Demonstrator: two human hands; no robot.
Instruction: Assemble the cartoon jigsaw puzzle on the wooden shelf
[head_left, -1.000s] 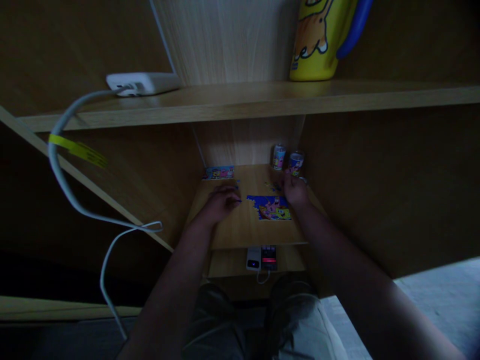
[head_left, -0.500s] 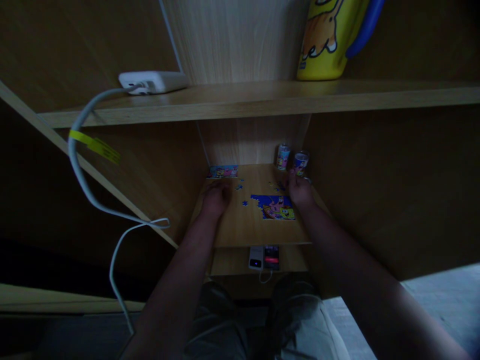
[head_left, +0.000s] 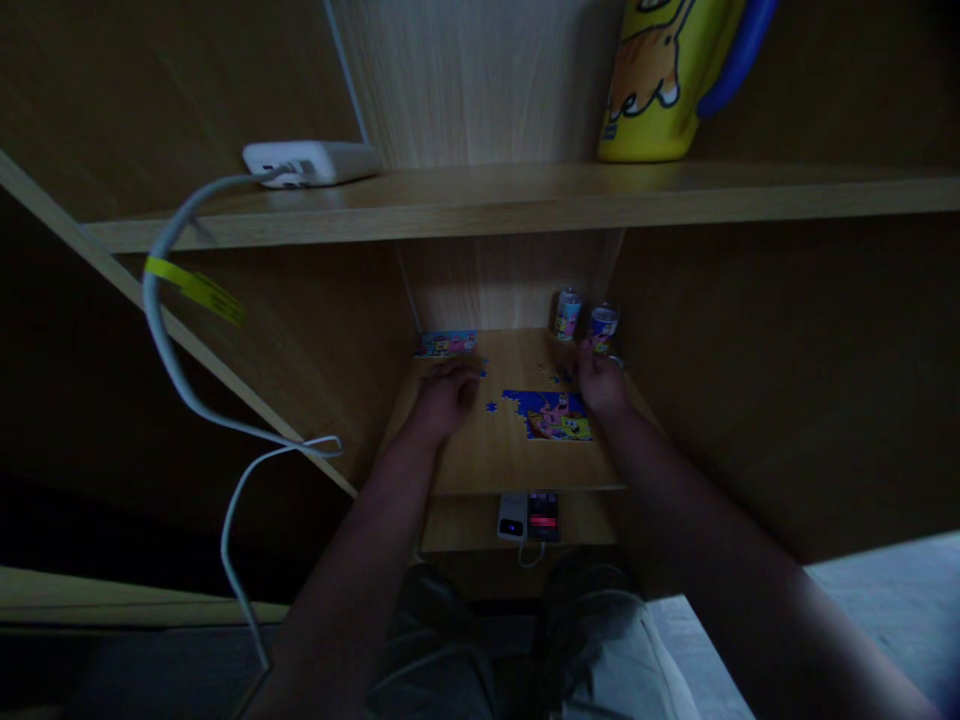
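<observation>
A partly joined jigsaw puzzle [head_left: 559, 417] with cartoon figures on blue lies on the wooden shelf board. My left hand [head_left: 448, 395] is left of it, its bent fingers over loose puzzle pieces [head_left: 483, 373]; what they grip is hidden. One single blue puzzle piece [head_left: 491, 407] lies between that hand and the puzzle. At the puzzle's upper right, my right hand [head_left: 602, 385] is curled, thumb up, beside several small loose pieces [head_left: 561, 376]. Whether it holds a piece cannot be made out.
Two printed cans [head_left: 567, 314] [head_left: 602, 326] stand at the back right. A cartoon picture card [head_left: 448, 344] lies at the back left. Overhead, an upper shelf [head_left: 480, 212] holds a white power bank [head_left: 315, 163] with a hanging cable and a yellow mug [head_left: 652, 100]. Below lies a phone [head_left: 544, 516].
My left hand has moved right, reaching the loose pieces and covering part of them. My right hand stays almost in place.
</observation>
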